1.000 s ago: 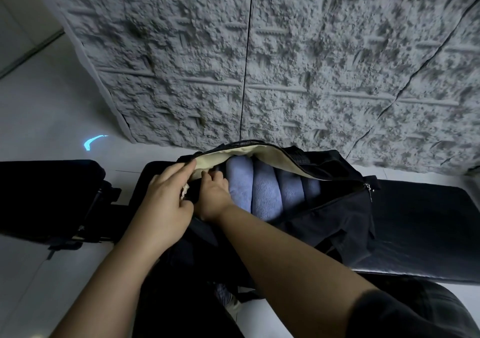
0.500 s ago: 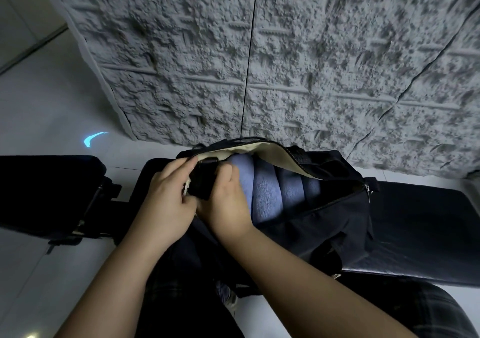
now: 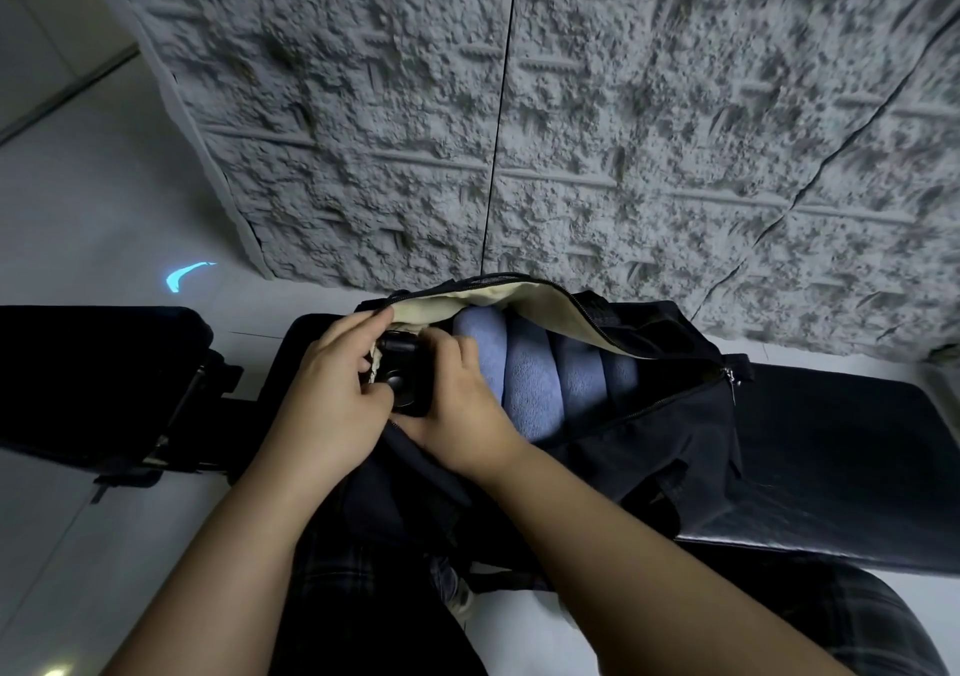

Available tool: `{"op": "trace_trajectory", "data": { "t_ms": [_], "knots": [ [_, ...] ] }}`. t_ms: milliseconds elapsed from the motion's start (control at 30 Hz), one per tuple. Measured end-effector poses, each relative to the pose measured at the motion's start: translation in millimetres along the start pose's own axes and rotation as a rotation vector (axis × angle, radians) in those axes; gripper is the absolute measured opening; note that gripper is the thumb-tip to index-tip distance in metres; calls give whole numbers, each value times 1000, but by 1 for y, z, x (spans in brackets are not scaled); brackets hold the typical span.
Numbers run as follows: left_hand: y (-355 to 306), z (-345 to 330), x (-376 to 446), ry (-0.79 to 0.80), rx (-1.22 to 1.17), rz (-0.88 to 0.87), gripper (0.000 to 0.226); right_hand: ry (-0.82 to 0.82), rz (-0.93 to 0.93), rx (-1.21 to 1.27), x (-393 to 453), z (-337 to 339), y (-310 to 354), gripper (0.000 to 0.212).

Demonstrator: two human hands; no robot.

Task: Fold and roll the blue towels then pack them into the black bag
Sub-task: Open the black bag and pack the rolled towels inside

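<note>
Both hands, the left hand (image 3: 322, 389) and right hand (image 3: 457, 405), pinch a small black piece (image 3: 402, 381) at the open black bag (image 3: 649, 415), where rolled blue towels (image 3: 540, 379) sit packed. Tugging could snag the cream lining (image 3: 498, 298).

I found no readable text, label, brand or number anywhere; nothing on the black bag (image 3: 649, 431) carried legible print.

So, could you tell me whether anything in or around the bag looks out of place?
Only one thing: a small black object that both hands hold at the black bag's open mouth, beside the rolled blue towels. What it is, I cannot tell.
</note>
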State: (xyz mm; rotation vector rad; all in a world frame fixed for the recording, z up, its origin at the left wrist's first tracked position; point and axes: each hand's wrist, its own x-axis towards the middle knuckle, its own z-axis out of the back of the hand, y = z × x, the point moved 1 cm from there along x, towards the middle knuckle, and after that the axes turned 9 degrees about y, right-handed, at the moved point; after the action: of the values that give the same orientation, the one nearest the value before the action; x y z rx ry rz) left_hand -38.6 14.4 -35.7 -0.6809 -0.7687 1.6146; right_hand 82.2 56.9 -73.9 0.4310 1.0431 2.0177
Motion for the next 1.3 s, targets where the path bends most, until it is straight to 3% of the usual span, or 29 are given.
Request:
{"op": "trace_trajectory", "data": {
  "t_ms": [100, 233, 400, 533, 633, 700, 800, 933, 1000, 1067, 1167, 1300],
  "knots": [
    [-2, 0, -1, 2, -16, 8, 69, 151, -104, -50, 8, 1, -5, 95],
    [-4, 2, -1, -21, -24, 8, 66, 151, -112, -122, 18, -6, -3, 80],
    [-8, 3, 1, -69, -87, -11, 62, 155, -125, -430, 23, -15, -11, 77],
    [-4, 6, -2, -146, -134, -42, 49, 219, -60, -348, 18, -3, -9, 65],
    [7, 8, -4, -144, -224, 2, 45, 139, -51, -202, 1, 14, -2, 58],
    [16, 8, -7, -133, -131, 16, 44, 80, -91, -109, -11, 22, 2, 40],
    [25, 3, -12, -85, -21, 69, 51, 209, -148, 26, -29, 32, 6, 37],
    [16, -3, -18, -97, 50, 72, 52, 319, -113, -141, -48, 43, 7, 29],
    [5, -6, -21, -144, 112, 50, 52, 231, -76, -168, -53, 50, 11, 33],
    [-9, -10, -24, -161, 215, -65, 49, 103, -5, -157, -55, 59, 18, 21],
    [-22, -21, -26, -56, 447, -229, 39, 29, 113, -231, -60, 70, 34, 22],
    [-24, -19, -21, -76, 540, -163, 22, -5, 140, -274, -72, 91, 42, 23]
  ]
}}
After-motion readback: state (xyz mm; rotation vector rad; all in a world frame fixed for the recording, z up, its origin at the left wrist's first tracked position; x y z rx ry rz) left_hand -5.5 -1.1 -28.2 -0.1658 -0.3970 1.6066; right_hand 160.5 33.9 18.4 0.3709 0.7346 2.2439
